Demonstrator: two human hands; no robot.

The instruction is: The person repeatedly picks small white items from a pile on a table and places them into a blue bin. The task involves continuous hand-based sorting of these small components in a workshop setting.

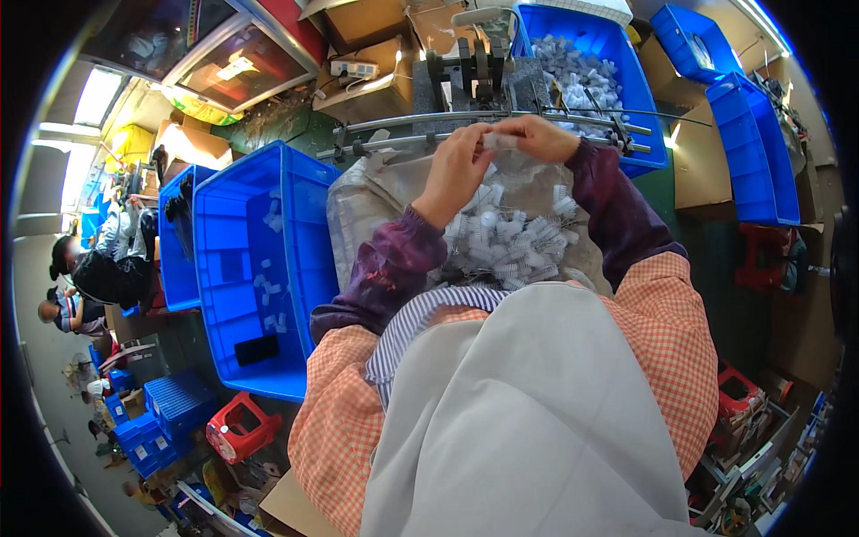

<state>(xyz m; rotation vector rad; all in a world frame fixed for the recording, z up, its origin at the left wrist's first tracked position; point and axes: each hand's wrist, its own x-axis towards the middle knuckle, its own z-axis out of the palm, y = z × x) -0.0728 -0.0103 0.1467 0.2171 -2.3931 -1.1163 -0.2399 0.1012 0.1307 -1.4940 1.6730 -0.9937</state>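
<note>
My left hand point(454, 172) and my right hand point(544, 140) meet fingertip to fingertip in front of the metal rods. A small whitish plastic piece point(502, 141) shows between them, pinched by the fingers of both hands. Its far side is covered by my fingers. Below my hands, a heap of similar translucent white pieces point(510, 234), some with fine ribs or bristles, lies on a grey-beige cloth point(353, 208) close to my body.
A dark metal fixture point(474, 76) with crosswise rods point(403, 141) stands just beyond my hands. On the left, a blue crate point(234, 309) holds a few white pieces and a black flat object point(257, 350). Another blue crate point(646, 116) full of pieces sits at far right.
</note>
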